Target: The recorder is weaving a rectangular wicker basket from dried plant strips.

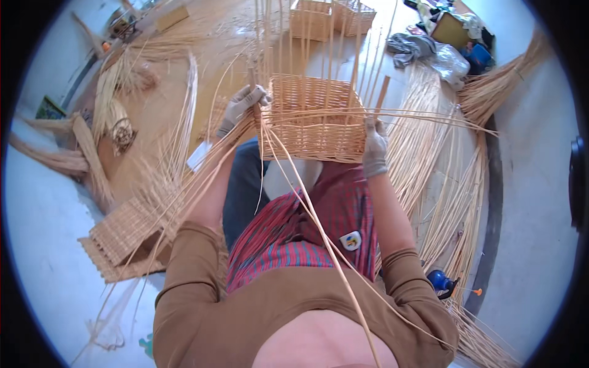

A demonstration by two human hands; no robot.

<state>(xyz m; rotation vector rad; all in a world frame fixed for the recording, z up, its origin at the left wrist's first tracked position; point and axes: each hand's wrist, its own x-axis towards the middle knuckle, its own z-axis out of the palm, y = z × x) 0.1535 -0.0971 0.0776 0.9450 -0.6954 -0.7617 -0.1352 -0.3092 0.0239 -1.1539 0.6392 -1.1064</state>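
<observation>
A half-woven rectangular wicker basket (316,144) is held up in front of my lap, with tall bare stakes (331,52) rising from its walls. My left hand (242,109), in a pale glove, is closed round its left corner, at a thick upright stick (252,83). My right hand (375,148), gloved too, grips the right end wall, below another short thick stick (381,95). Loose weaving rods (429,115) run across the basket and stick out to the right. Longer strands (313,211) hang from the left corner down over my front.
Bundles of pale rods lie on the floor at the right (423,135) and the left (123,76). Two finished baskets (311,21) stand at the far side. Woven panels (126,233) lie at the lower left. A blue spray bottle (440,281) is near my right elbow.
</observation>
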